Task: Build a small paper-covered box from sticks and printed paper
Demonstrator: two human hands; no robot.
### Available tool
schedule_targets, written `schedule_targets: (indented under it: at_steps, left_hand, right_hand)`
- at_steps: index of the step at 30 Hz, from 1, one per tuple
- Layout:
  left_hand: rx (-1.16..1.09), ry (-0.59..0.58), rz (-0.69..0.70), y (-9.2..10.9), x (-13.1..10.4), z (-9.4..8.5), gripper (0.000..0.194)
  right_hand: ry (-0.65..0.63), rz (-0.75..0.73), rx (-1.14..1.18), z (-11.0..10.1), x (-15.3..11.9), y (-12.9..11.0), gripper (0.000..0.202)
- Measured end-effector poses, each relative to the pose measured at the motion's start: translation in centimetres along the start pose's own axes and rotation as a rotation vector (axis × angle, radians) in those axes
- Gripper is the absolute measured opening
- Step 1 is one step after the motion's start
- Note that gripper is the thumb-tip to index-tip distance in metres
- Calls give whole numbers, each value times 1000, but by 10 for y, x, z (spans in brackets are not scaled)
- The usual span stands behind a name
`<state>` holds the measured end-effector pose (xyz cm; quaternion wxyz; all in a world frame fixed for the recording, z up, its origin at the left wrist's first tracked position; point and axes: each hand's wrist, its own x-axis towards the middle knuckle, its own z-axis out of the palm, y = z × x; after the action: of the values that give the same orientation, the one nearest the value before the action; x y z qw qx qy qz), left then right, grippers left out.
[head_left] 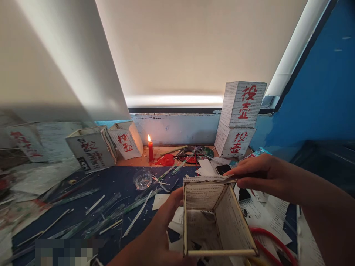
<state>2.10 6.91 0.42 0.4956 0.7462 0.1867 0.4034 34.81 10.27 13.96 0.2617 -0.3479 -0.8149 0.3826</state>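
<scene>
An open box (230,218) covered in printed paper, with thin sticks along its rim, is tilted so its inside faces me. My left hand (158,232) holds the box by its left side, the fingers partly hidden behind it. At the top right corner, the thumb and fingers of my right hand (257,175) pinch a paper strip (206,178) that runs along the box's upper edge. Past the box, a lit red candle (151,150) stands upright near the wall.
Two stacked boxes (235,118) with red characters stand at the back right, more boxes (91,149) at the back left. Strips and sticks litter the dark table (111,181). A clear round dish (142,180) lies near the candle. Red-handled scissors (274,240) are at lower right.
</scene>
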Motion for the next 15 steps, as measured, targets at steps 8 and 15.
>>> schedule_targets:
  at_steps: [8, 15]
  left_hand:
    - [-24, 20, -8, 1, 3, 1, 107]
    - [-48, 13, -29, 6, 3, 3, 102]
  right_hand:
    - [-116, 163, -47, -1, 10, -13, 34]
    - [-133, 156, -96, -2, 16, -21, 32]
